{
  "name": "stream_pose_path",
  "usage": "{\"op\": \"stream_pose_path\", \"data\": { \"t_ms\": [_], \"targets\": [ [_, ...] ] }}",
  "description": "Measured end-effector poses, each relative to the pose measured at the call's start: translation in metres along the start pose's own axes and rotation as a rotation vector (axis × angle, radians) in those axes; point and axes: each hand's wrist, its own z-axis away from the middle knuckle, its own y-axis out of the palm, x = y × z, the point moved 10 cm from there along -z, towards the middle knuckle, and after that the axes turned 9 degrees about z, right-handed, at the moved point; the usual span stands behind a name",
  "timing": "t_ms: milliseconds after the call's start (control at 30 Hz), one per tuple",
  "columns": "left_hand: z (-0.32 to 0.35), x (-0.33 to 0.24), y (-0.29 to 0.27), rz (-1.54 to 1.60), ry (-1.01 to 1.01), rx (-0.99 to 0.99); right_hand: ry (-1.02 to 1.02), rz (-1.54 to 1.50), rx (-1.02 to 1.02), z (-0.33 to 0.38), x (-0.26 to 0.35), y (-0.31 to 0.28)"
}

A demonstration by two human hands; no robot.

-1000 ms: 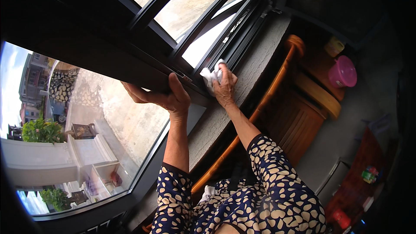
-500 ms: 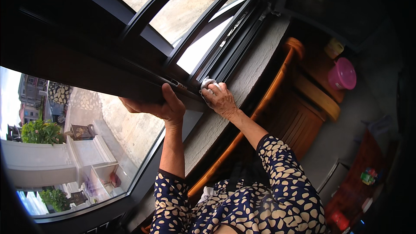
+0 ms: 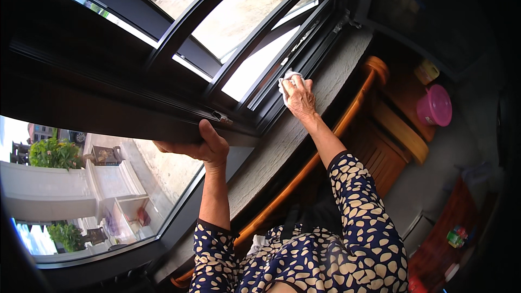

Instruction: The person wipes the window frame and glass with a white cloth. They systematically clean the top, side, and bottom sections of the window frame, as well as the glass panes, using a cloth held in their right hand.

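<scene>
My left hand (image 3: 203,146) grips the edge of a dark window frame (image 3: 125,106), its thumb on the near face and its fingers reaching behind. A small metal latch piece (image 3: 220,116) sits in that frame just beyond the thumb. A crumpled white cloth (image 3: 286,80) is bunched under the closed fingers of my right hand (image 3: 301,99). Cloth and fingers press on the dark lower window track (image 3: 320,43), beside the rough grey sill (image 3: 344,65). Part of the cloth is hidden under the palm.
Along the sill runs a wooden bench (image 3: 347,119). Beyond it are a pink bucket (image 3: 436,106), a yellow container (image 3: 427,71) and a reddish table (image 3: 442,239) with small items. Dark bars (image 3: 239,57) cross the opening. A glass pane (image 3: 163,168) is at the left.
My right hand has slid the cloth along the track, away from my left hand toward the far corner. My left hand keeps its grip while the frame has shifted slightly in view.
</scene>
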Motion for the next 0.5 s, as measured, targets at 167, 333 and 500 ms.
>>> {"op": "stream_pose_path", "data": {
  "t_ms": [167,333,500],
  "targets": [
    [0.003,-0.006,0.000,-0.119,0.062,-0.002,0.097,0.034,0.112,-0.010,-0.019,0.015],
    [0.002,-0.008,0.003,-0.102,0.047,-0.026,-0.170,0.137,0.274,0.038,0.048,0.028],
    [0.008,0.000,-0.005,-0.122,0.013,-0.063,-0.327,-0.151,0.152,0.044,0.068,0.007]
  ]
}}
